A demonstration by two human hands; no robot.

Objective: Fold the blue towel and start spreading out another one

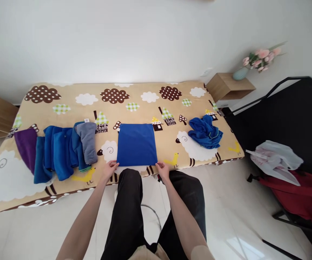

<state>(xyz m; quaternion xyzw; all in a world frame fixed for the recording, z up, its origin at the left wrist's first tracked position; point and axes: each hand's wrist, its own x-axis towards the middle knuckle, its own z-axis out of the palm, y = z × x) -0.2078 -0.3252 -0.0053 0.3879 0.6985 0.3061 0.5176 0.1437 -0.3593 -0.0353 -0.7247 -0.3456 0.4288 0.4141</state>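
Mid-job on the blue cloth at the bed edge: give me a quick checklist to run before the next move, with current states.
1. Left hand on the near left corner of the blue cloth: ok.
2. Right hand on the near right corner: ok.
3. Cloth lying flat and square on the bed: ok.
4. Crumpled blue cloth apart from it, to the right: ok.
5. Row of folded cloths apart, to the left: ok.
6. Firmness of the pinch on the corners: cannot tell.

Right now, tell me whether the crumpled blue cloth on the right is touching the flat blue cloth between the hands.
No. The crumpled blue cloth lies apart from the flat blue cloth, with bare patterned blanket between them.
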